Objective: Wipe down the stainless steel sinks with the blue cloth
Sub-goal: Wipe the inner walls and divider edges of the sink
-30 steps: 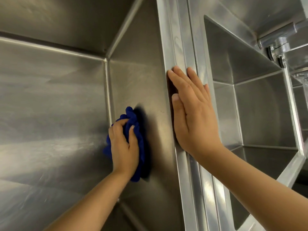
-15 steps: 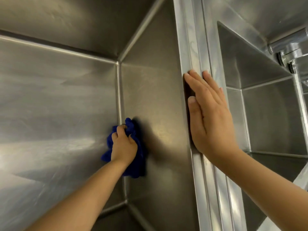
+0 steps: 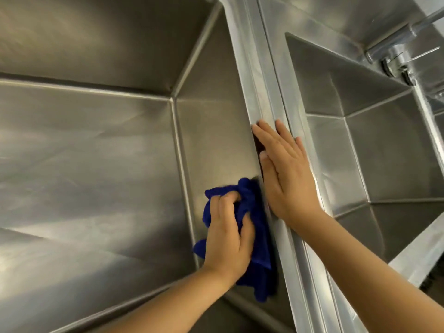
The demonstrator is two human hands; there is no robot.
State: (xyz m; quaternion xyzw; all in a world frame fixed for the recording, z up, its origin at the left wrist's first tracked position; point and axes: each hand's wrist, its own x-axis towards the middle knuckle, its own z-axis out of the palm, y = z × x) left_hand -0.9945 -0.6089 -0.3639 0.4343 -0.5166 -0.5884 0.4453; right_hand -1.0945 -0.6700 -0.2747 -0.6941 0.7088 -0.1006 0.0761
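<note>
The left hand (image 3: 228, 234) is bunched around a blue cloth (image 3: 260, 251), fingers curled into the folds and thumb clamped over the fabric, and it presses the wad against the inner side wall of the left sink (image 3: 96, 152). The right hand (image 3: 288, 174) lies open and flat on the steel rim (image 3: 266, 80) that runs between the two basins. Its fingers (image 3: 276, 133) are straight and close together, pointing away along the rim, while the thumb sits at the rim's edge on the left basin's side. Both forearms are bare and come in from the bottom of the view.

The cloth sits high on that side wall, right under the rim and just beside the heel of the right hand; the two hands are nearly touching. Part of the cloth sticks out above the left knuckles, and a longer tail hangs down past the wrist toward the bottom of the basin. The cloth is just to the right of the corner seam (image 3: 180, 164), where the side wall meets the broad wall that fills the left of the view.

The left sink is deep and square-cornered, its brushed steel catching pale streaks of light on the broad wall. The right sink (image 3: 384, 152) lies on the other side of the rim, much the same shape, with nothing visible in it. A metal tap (image 3: 394, 44) reaches in from the top right corner, over the far edge of that right basin.
</note>
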